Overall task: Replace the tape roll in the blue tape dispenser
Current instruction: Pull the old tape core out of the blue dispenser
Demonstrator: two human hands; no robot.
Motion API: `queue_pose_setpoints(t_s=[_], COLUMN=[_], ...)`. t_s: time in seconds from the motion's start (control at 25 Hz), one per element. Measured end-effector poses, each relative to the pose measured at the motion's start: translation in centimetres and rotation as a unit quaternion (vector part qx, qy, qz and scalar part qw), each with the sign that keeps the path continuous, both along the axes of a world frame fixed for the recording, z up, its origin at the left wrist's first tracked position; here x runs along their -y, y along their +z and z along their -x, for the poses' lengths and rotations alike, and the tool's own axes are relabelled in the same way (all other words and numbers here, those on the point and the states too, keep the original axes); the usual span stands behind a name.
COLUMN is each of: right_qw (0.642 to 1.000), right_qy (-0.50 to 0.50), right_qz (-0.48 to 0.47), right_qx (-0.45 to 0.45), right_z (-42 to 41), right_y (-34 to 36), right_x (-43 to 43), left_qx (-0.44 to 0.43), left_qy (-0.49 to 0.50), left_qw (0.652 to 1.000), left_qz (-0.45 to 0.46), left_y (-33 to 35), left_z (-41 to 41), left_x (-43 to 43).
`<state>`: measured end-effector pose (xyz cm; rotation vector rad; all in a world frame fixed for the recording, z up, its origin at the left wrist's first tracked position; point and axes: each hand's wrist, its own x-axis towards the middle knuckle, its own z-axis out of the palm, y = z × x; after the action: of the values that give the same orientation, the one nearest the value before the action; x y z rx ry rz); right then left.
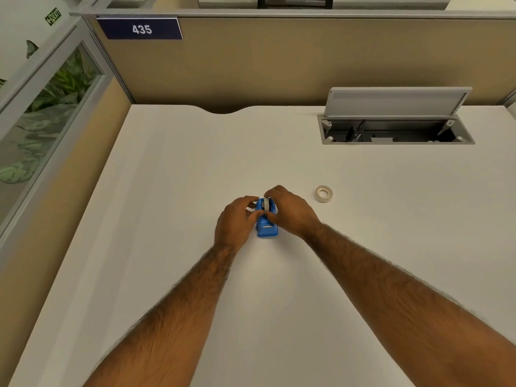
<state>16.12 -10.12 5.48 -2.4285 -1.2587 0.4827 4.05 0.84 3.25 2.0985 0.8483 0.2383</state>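
The blue tape dispenser stands on the white desk, its cutter end toward me. A tape roll sits upright in its cradle. My left hand grips the dispenser's left side with thumb and fingers. My right hand closes over the roll from the right, fingertips pinching it at the top and front. A second tape roll, pale and lying flat, rests on the desk to the right, apart from both hands.
An open cable hatch with a raised grey lid is set into the desk at the back right. Tan partition walls stand behind and to the left. A notch cuts the desk's back edge.
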Motion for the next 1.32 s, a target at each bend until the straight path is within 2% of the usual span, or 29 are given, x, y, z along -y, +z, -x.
queue_pose_setpoints(t_s=[0.32, 0.48, 0.68, 0.96, 1.08, 1.32], right_qw=[0.999, 0.997, 0.992, 0.986, 0.987, 0.992], right_qy=[-0.023, -0.031, -0.043, -0.075, -0.084, -0.038], right_qz=[-0.034, -0.065, -0.102, -0.139, -0.137, -0.117], right_qx=[-0.029, -0.035, -0.056, -0.055, -0.025, -0.005], right_z=[-0.1, -0.2, -0.1, 0.1, 0.2, 0.2], right_y=[0.6, 1.0, 1.7, 2.7, 2.9, 3.6], right_x=[0.3, 0.2, -0.3, -0.6, -0.7, -1.1], left_qx=[0.019, 0.066, 0.111, 0.15, 0.15, 0.149], left_qy=[0.011, 0.042, 0.068, 0.121, 0.134, 0.153], left_qw=[0.999, 0.992, 0.967, 0.907, 0.904, 0.914], left_qz=[0.035, 0.102, 0.219, 0.375, 0.377, 0.344], left_y=[0.4, 1.9, 3.7, 4.2, 4.4, 4.7], left_z=[-0.8, -1.4, -2.3, -2.8, -2.9, -3.3], left_x=[-0.1, -0.2, 0.7, 0.6, 0.7, 0.2])
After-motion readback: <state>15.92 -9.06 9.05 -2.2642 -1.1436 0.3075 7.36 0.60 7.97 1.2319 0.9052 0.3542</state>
